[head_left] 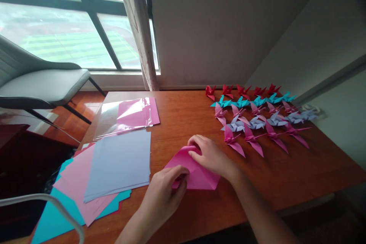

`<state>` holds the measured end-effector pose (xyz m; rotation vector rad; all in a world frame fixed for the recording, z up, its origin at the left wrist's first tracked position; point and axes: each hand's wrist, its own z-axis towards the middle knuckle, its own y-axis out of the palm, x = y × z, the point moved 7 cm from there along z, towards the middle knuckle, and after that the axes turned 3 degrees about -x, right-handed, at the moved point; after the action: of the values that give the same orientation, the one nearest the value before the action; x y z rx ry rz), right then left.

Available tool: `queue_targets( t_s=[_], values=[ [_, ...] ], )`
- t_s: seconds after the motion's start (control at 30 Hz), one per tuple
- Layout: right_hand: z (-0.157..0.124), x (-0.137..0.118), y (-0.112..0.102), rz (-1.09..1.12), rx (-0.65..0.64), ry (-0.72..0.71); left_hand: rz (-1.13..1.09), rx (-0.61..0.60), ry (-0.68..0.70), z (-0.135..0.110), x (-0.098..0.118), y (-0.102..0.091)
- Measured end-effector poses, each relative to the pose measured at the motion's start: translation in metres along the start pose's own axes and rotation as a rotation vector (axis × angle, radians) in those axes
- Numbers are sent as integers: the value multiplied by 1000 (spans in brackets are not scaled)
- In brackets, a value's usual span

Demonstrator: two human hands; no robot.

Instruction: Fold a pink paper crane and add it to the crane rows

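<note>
The magenta origami paper (201,179) is on or just above the table (177,118). The left hand (167,187) pinches its left side; the right hand (210,155) holds its far edge between curled fingers. Probably light, easily creased; better to grip edges.

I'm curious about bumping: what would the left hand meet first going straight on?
Beyond the pink sheet it holds, the left hand would probably meet the right hand; exact depth is unclear.
</note>
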<state>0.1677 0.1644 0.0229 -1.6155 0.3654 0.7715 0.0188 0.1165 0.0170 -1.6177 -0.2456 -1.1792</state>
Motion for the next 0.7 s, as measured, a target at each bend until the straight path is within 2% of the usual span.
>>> queue_targets(
  t_s=[0.17,0.3,0.53,0.7],
  values=[
    [-7,15,4,230,39,157,-25,7,-24,1,1,-2],
    [-16,21,4,362,95,201,-29,36,-21,0,0,-4],
    [-35,2,-5,400,112,108,-69,184,67,0,7,-17],
    [-41,-14,-7,379,61,51,-49,266,80,-2,7,-25]
  ],
)
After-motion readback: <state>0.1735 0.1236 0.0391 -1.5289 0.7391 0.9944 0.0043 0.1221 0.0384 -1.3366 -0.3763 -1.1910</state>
